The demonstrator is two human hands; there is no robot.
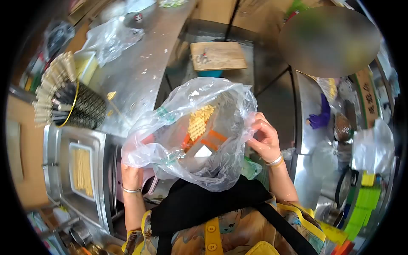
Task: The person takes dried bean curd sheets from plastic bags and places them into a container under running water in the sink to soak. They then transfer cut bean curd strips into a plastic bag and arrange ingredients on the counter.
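A large clear plastic bag (pixel 170 102) hangs wide-mouthed in front of my chest. My right hand (pixel 265 138) pinches its rim on the right, thumb and fingers pressed together on the plastic. On the other side my left hand (pixel 132 172) grips the bag's left edge; its fingers are partly covered by the translucent film. Down inside the bag lie yellow lattice-patterned food pieces (pixel 197 126), with orange-red stripes and a small white patch beside them. Whether the pieces are loose or in a smaller packet, I cannot tell.
Left, a patterned holder (pixel 91 106) full of sticks stands on the steel counter (pixel 144 63), above a steel basin (pixel 93 208) with a white tray. Ahead, scissors (pixel 202 58) lie on a wooden board (pixel 233 55). On the right, a purple glove (pixel 319 117) shows near another person.
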